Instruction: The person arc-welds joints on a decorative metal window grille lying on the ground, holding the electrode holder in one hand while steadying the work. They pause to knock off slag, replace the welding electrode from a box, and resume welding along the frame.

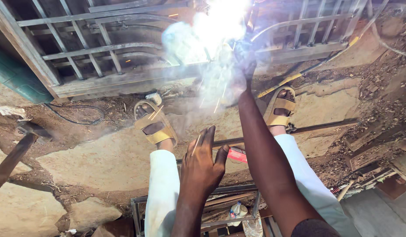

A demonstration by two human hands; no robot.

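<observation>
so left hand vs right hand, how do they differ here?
The left hand is close to the camera, open, fingers spread, holding nothing. The right hand reaches far out to the metal grille, beside the welding glare, closed on something the glare hides. Both are bare.

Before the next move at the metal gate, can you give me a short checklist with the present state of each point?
1. Right hand grips the welding tool: cannot tell, glare and smoke hide the hand.
2. Left hand away from the sparks: ok, it is raised open, near the knees.
3. Feet covered: not ok, open yellow sandals, sparks falling near them.
4. Arms covered: not ok, both forearms bare.
5. Yellow cable away from the feet: not ok, it lies beside the right sandal.
6. Hammer out of the way: ok, it is at the left edge.
</observation>
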